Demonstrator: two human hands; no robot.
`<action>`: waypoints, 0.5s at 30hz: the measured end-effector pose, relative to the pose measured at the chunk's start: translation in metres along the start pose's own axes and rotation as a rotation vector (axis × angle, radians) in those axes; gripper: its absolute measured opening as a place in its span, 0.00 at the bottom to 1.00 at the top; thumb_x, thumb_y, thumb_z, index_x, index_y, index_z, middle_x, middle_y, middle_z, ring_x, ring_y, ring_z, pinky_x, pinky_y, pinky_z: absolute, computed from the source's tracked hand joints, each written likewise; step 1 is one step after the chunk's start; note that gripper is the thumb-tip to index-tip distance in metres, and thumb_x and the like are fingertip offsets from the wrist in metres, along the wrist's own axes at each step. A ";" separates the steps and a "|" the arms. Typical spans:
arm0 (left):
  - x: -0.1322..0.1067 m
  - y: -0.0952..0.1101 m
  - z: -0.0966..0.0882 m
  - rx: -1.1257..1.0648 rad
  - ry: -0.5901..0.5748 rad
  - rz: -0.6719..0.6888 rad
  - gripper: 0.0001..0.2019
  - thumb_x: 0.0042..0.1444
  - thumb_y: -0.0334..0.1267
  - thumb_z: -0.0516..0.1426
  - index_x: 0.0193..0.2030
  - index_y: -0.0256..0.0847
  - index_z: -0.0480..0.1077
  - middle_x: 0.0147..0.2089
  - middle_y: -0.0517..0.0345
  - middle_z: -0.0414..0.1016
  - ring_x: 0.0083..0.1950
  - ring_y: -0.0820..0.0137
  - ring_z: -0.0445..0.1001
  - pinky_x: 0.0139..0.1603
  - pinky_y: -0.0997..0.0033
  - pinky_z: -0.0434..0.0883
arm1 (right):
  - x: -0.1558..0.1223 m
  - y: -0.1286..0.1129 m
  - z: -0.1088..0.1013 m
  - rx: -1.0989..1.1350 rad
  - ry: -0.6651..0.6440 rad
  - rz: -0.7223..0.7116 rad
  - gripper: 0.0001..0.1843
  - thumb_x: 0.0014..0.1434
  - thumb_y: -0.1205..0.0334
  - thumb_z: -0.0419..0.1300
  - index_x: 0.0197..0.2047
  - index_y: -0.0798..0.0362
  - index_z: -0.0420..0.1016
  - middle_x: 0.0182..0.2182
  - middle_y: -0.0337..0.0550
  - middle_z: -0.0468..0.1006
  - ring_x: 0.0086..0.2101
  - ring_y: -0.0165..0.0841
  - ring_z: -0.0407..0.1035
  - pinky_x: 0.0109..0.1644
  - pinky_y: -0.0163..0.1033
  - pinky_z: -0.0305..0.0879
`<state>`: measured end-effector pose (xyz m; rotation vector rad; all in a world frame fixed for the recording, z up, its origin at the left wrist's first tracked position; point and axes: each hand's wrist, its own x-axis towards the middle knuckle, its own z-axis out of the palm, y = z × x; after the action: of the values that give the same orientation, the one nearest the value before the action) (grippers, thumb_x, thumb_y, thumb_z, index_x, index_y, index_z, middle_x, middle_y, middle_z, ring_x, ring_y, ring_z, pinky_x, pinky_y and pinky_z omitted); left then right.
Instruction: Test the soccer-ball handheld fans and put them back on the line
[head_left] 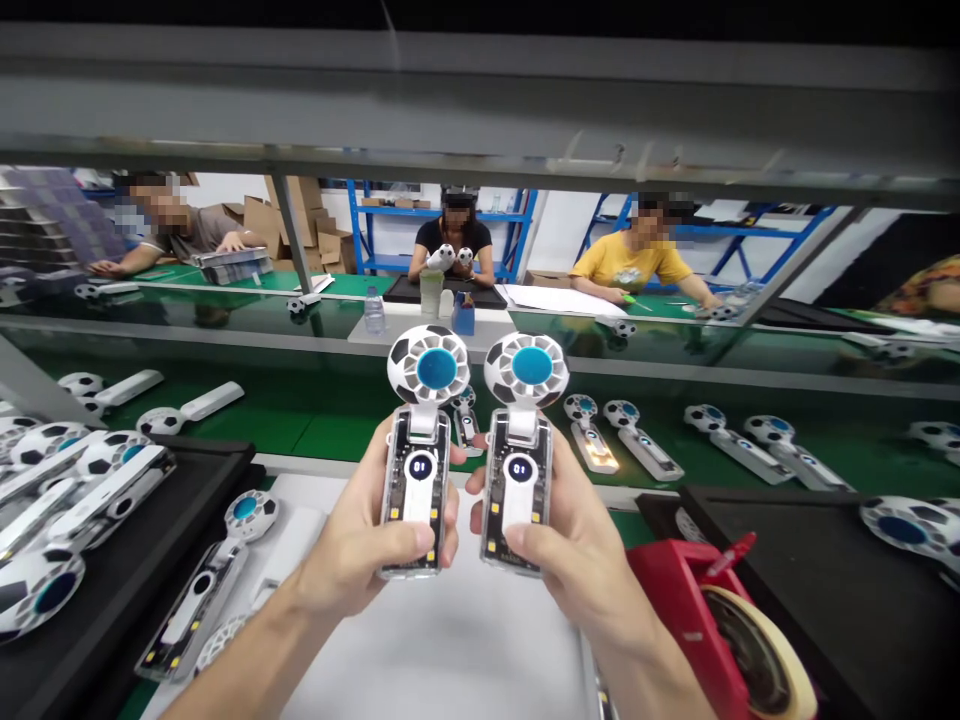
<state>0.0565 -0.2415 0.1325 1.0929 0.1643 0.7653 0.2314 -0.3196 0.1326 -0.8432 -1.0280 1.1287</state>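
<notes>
My left hand [349, 545] is closed around the clear body of a handheld fan [409, 500], its thumb resting on the front. A second, matching handheld fan [510, 500] is in my right hand [581, 540], also with the thumb across its front. Both are upright, side by side and slightly apart, above a white work surface [450, 650]. Each has a football-patterned head with a blue centre and a lit round display reading 01. Left of my left forearm lies another clear-bodied fan [199, 590] with the same kind of head.
More fans lie piled on a black tray [217, 470] at left. Several others [645, 440] rest along the green conveyor. A red tape dispenser [675, 590] stands by my right forearm, near another black tray [840, 600]. Co-workers [454, 240] sit across the line, below an overhead beam.
</notes>
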 end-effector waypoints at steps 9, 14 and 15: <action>0.001 -0.003 0.000 0.003 0.034 -0.002 0.20 0.56 0.37 0.63 0.53 0.45 0.64 0.35 0.58 0.73 0.29 0.70 0.74 0.31 0.70 0.68 | 0.000 0.004 0.003 0.015 0.087 -0.007 0.36 0.58 0.63 0.64 0.66 0.43 0.54 0.48 0.46 0.75 0.39 0.38 0.74 0.39 0.42 0.75; 0.001 -0.005 0.000 -0.046 0.023 -0.002 0.18 0.56 0.36 0.63 0.52 0.45 0.64 0.35 0.58 0.74 0.28 0.72 0.74 0.29 0.72 0.67 | 0.003 0.008 0.002 0.040 0.101 -0.011 0.38 0.60 0.61 0.64 0.68 0.42 0.51 0.44 0.45 0.76 0.41 0.39 0.73 0.37 0.40 0.74; 0.001 -0.005 -0.001 -0.051 0.021 -0.002 0.18 0.56 0.36 0.63 0.52 0.44 0.64 0.34 0.58 0.73 0.28 0.72 0.74 0.29 0.72 0.67 | 0.004 0.008 0.001 0.044 0.099 -0.015 0.37 0.60 0.61 0.64 0.68 0.42 0.52 0.45 0.45 0.75 0.41 0.39 0.73 0.37 0.40 0.74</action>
<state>0.0597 -0.2414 0.1278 1.0367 0.1627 0.7759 0.2280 -0.3142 0.1260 -0.8467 -0.9229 1.0828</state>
